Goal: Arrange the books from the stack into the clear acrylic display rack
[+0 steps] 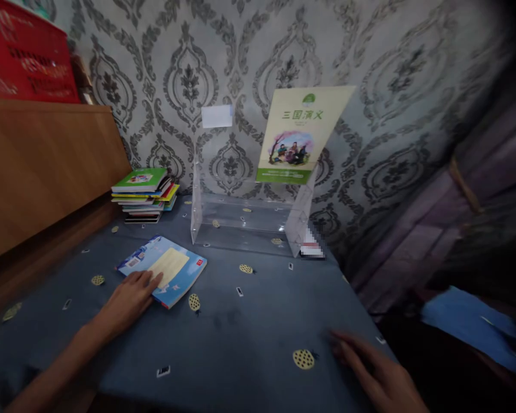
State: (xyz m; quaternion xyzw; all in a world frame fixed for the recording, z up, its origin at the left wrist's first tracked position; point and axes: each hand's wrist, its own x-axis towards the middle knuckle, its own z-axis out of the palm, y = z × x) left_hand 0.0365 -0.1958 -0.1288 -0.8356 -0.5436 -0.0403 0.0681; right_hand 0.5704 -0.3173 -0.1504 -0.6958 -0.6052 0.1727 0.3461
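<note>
Book [167, 267], blue-covered, is lying flat on the tablecloth [258, 321], in front of the stack of books [144, 198], left of the clear rack [298, 223]. Left hand [133, 295] is resting on its near-left edge, fingers lying loosely apart over the cover; thumb position: cannot tell. Right hand [370, 367] is extending free by the cloth, well apart from the book, fingers outstretched, tips blurring. Cream-and-green cover [303, 135] is showing above the rack's right side; support: cannot tell.
</note>
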